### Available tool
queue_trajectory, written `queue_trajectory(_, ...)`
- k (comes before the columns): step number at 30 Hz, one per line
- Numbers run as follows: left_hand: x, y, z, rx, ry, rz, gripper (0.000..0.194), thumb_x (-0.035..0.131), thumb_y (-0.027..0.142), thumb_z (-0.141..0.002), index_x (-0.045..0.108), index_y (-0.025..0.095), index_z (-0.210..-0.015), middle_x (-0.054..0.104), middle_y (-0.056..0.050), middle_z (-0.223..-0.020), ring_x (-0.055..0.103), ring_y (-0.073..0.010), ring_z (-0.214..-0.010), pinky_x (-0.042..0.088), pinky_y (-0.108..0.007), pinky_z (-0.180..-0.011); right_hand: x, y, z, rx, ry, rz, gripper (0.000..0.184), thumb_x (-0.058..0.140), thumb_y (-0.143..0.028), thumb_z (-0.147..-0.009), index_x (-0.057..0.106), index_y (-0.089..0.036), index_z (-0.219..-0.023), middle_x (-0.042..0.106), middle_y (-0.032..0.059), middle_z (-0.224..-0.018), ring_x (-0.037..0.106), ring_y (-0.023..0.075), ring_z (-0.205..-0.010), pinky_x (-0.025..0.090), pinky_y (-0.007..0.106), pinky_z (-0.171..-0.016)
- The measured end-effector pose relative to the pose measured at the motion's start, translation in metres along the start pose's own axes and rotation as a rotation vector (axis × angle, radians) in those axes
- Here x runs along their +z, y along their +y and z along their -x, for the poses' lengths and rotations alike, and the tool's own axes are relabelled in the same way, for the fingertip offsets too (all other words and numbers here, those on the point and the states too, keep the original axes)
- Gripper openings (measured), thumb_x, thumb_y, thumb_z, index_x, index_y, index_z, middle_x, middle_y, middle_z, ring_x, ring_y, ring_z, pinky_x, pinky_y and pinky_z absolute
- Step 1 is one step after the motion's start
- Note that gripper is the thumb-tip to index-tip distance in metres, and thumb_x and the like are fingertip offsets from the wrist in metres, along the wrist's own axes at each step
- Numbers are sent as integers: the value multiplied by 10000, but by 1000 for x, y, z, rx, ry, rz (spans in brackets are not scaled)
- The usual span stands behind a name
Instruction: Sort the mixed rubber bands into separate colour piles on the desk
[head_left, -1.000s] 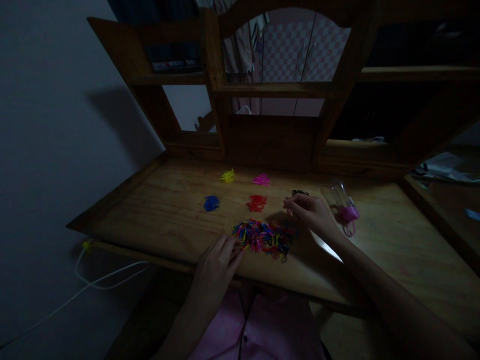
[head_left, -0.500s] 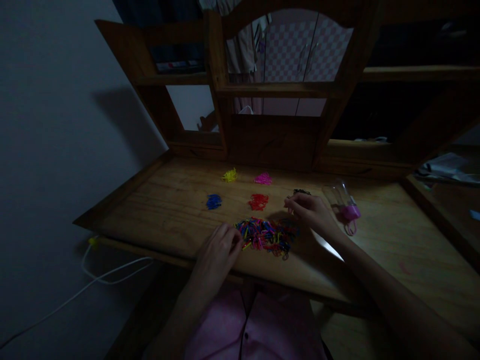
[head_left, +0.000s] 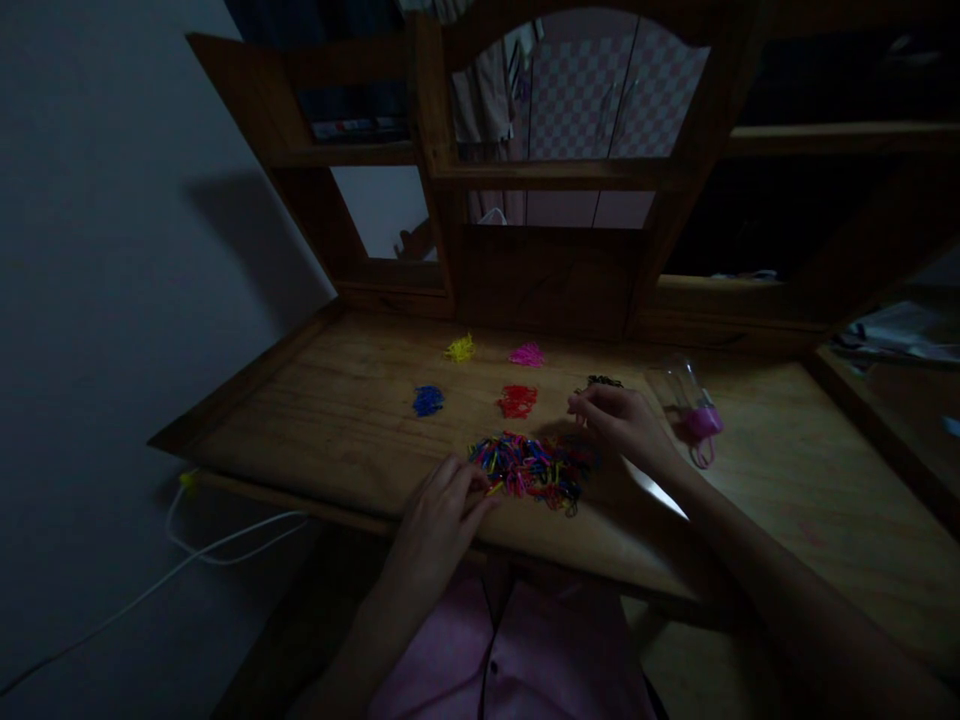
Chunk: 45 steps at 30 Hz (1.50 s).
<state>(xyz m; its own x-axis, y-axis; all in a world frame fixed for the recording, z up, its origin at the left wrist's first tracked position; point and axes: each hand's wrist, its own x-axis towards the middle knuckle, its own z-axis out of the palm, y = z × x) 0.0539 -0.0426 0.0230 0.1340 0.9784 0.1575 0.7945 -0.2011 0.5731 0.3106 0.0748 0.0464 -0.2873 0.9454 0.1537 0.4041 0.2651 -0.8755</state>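
Observation:
A mixed pile [head_left: 529, 465] of small, thin, many-coloured loops, which look like rubber bands, lies near the desk's front edge. My left hand [head_left: 442, 505] is at the pile's left end, thumb and forefinger apart beside a yellow piece. Beyond the pile, my right hand [head_left: 619, 420] has its fingertips pinched together, just in front of a small black heap [head_left: 604, 381]. What the pinch holds is too small and dark to make out. Single-colour heaps lie further back: blue [head_left: 428, 401], red [head_left: 517, 401], yellow [head_left: 460, 348] and pink [head_left: 527, 354].
A clear bottle [head_left: 681, 380] with a pink, looped cap [head_left: 703, 422] lies right of my right hand on the wooden desk [head_left: 322, 400]. A wooden shelf unit [head_left: 551, 280] rises at the back. To the left are a wall and a white cable [head_left: 247, 525].
My left thumb and forefinger have spread apart and moved slightly right, onto the pile's edge. My right hand stays pinched in nearly the same spot.

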Motion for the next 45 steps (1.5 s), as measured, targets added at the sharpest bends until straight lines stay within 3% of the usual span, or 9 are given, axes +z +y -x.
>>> queue_trajectory(8,-1,-3,-9,9,-43,-39,52,564,182,-847,609,198,-827,590,-34,-880,578,-192,-859,470,-320,-789,0,-3,0,-10,7,4,288,540,-405,-887,647,-161,-778,628,25,-684,555,132,-596,387,241,-524)
queue_trajectory(13,0,-8,-12,26,18,-79,65,564,143,-818,596,199,-817,604,-24,-855,586,-184,-822,477,-309,-763,-3,-8,2,-36,-30,30,279,537,-397,-891,662,-157,-825,651,40,-741,573,140,-645,408,247,-556)
queue_trajectory(15,1,-9,-12,33,65,-65,70,560,136,-824,584,202,-821,616,-16,-853,594,-176,-812,480,-303,-762,-9,-13,4,-91,-141,81,246,571,-388,-875,680,-168,-868,666,38,-774,574,137,-665,411,246,-575)
queue_trajectory(18,0,-6,-12,36,134,-41,73,539,141,-856,567,207,-867,638,-9,-866,615,-166,-810,486,-295,-757,-19,-21,7,-153,-407,174,218,621,-375,-845,705,-205,-952,686,23,-812,564,125,-647,404,244,-572)
queue_trajectory(21,1,-5,-12,54,176,-47,66,531,158,-879,561,213,-901,654,-11,-875,632,-167,-817,495,-295,-756,-23,-24,10,-178,-524,213,211,644,-352,-829,710,-225,-985,696,24,-884,586,136,-708,426,249,-611)
queue_trajectory(27,6,-9,-11,126,207,-28,107,527,186,-906,582,228,-988,677,-22,-976,647,-181,-905,515,-314,-809,-12,-15,9,-278,-566,310,145,649,-248,-825,700,-214,-957,661,38,-931,592,157,-802,450,272,-713)
queue_trajectory(32,6,-7,-10,109,198,10,118,534,220,-918,587,234,-1022,680,-20,-1018,643,-184,-950,513,-333,-865,-7,-11,10,-311,-556,351,126,627,-177,-817,696,-212,-917,636,37,-934,583,145,-788,442,260,-705)
queue_trajectory(45,-3,0,-7,-17,147,142,102,588,263,-870,608,234,-966,686,-9,-945,658,-173,-873,517,-293,-795,-15,-25,11,-197,-481,237,113,589,-192,-796,663,-181,-881,639,17,-786,551,126,-652,414,233,-586)
